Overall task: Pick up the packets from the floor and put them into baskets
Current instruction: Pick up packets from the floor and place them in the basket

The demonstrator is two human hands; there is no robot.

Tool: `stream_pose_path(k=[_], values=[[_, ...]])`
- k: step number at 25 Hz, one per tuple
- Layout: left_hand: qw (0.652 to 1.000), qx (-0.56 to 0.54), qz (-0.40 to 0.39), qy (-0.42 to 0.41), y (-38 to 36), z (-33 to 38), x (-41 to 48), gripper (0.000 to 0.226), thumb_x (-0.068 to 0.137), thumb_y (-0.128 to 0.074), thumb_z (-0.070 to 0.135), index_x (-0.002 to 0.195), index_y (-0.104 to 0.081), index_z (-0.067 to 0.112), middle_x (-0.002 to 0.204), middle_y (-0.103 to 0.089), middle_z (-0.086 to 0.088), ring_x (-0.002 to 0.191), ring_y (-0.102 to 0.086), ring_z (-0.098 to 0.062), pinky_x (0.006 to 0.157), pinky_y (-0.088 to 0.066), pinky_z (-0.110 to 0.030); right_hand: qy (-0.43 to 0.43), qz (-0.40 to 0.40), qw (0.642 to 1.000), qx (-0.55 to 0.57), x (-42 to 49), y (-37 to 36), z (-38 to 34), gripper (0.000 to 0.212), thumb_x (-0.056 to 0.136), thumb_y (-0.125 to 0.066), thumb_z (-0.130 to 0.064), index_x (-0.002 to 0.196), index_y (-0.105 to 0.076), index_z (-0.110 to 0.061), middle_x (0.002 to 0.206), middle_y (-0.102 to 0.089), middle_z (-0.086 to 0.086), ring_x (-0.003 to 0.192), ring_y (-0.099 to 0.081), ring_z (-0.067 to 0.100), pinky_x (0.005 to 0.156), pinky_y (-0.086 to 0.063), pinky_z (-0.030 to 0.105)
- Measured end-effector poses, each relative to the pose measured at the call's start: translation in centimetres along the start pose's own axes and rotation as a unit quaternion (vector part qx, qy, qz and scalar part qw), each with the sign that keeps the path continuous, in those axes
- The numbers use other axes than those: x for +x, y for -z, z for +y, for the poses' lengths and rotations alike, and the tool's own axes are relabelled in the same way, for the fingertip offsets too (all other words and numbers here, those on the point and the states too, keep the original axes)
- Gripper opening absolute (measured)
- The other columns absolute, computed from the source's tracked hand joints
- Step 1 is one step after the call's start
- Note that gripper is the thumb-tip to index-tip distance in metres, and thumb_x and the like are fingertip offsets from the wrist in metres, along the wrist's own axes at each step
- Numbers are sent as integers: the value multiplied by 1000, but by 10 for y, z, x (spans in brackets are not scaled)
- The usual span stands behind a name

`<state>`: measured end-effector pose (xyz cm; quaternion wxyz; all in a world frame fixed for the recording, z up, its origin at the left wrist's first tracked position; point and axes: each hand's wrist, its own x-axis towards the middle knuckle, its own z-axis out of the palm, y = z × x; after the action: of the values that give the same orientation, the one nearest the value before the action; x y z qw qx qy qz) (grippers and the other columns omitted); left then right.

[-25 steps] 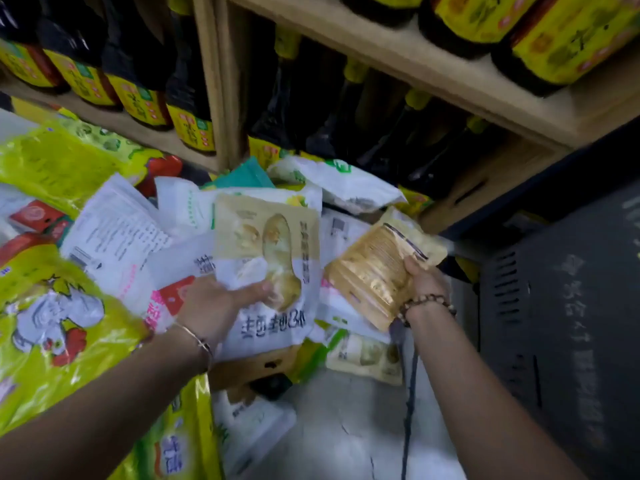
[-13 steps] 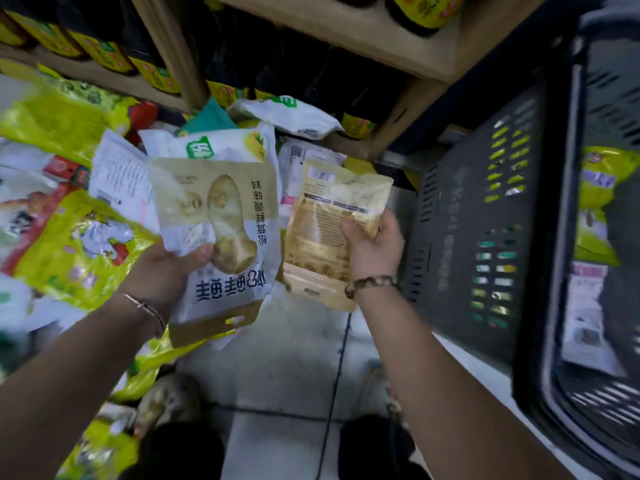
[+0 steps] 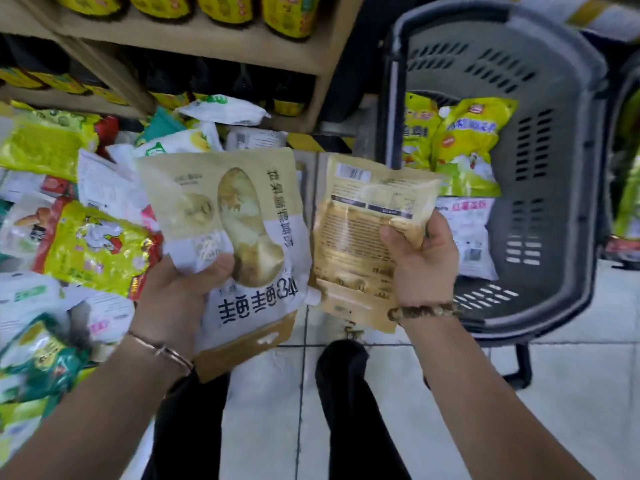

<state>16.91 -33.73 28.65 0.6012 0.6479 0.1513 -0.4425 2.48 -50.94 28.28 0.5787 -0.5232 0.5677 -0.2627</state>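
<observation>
Packets are mid-transfer: my left grip [image 3: 180, 292] clamps the beige-and-white packet [image 3: 221, 209], my right grip [image 3: 422, 261] clamps the tan packet [image 3: 349, 237], both held clear of the floor [image 3: 571, 393] beside the grey basket [image 3: 561, 98], so the next move, as I judge it, calls for swinging right over its rim and releasing.

Counts: 2 hands, left hand [image 3: 173, 299] and right hand [image 3: 426, 261], each gripping 1 beige packet: picture-side packet [image 3: 225, 209], label-side packet [image 3: 356, 237]. 1 grey basket [image 3: 561, 188], plus the rim of a second basket [image 3: 621, 81] far right. In the grey one: 2 yellow-green packets [image 3: 467, 147], 1 white packet [image 3: 467, 233]. Floor pile [image 3: 93, 244] on the left: roughly a dozen packets, too blurred for an exact count. Far shelf: 4 yellow-label bottles [image 3: 287, 19].
</observation>
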Motion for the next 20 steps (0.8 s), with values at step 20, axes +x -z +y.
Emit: stream_pose_path(k=[20], values=[[941, 319, 65, 95, -290, -144, 87, 23, 78, -71, 11, 101, -67, 15, 93, -64, -5, 77, -58, -18, 61, -47, -21, -143, -24, 957, -251, 194, 207, 93, 24, 75, -73, -12, 82, -55, -25, 78, -59, -15, 79, -58, 9, 55, -42, 11]])
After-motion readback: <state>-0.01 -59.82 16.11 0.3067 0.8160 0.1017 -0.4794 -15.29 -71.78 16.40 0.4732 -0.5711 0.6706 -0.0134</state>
